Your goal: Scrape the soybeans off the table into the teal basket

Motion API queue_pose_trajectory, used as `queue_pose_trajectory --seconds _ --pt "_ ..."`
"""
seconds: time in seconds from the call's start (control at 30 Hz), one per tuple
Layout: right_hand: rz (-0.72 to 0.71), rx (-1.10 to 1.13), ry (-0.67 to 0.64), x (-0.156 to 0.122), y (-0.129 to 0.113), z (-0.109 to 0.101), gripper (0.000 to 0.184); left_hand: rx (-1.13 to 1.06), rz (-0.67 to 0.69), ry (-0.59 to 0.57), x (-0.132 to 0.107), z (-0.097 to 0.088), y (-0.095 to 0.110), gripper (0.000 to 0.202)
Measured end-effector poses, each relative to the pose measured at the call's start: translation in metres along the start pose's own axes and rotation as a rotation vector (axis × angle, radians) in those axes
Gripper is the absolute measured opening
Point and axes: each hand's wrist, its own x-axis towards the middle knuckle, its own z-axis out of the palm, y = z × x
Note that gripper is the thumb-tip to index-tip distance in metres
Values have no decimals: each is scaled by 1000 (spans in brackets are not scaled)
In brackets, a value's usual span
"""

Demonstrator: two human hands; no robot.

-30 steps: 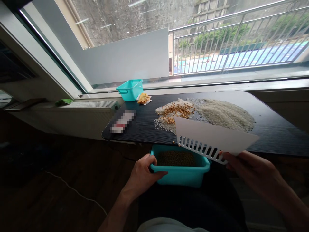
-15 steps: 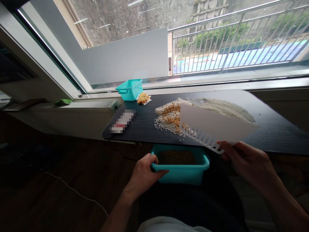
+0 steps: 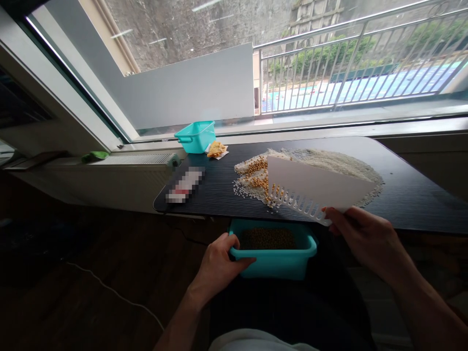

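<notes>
My left hand (image 3: 221, 256) grips the left rim of a teal plastic bin (image 3: 274, 261), thumb outside along its front wall. Inside the bin lies a layer of small tan beans (image 3: 270, 238). In my right hand (image 3: 361, 234) is a white slotted plate (image 3: 318, 183), flat, with a row of slots along its lower left edge. The plate hangs over the table, in front of a spread of white rice (image 3: 336, 163). Golden beans (image 3: 258, 183) are mixed into the rice left of the plate. Part of the pile is hidden behind the plate.
The dark table (image 3: 413, 195) stands against the window. A second teal bin (image 3: 197, 137) sits at its back left, beside a crumpled yellow item (image 3: 217, 149) on white paper. A blurred-out flat object (image 3: 185, 185) lies near the left edge. A white cable (image 3: 113, 291) crosses the floor.
My right hand has moved the slotted plate slightly left and up, toward the golden beans. My left hand keeps its grip on the bin.
</notes>
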Motion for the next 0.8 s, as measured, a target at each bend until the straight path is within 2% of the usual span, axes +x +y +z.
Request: queue_pose_trajectory --seconds 0.23,0.47,0.67,0.8 --pt "2 34 -52 2 0 0 42 -8 -4 4 0 -1 1 32" --pt "8 21 -17 1 -2 -1 50 -4 -12 4 1 0 1 32" --pt "-11 57 -73 1 -15 4 48 -7 2 2 1 1 -1 32" --pt "-6 43 -26 1 -16 1 43 -2 -7 -1 1 1 -1 32"
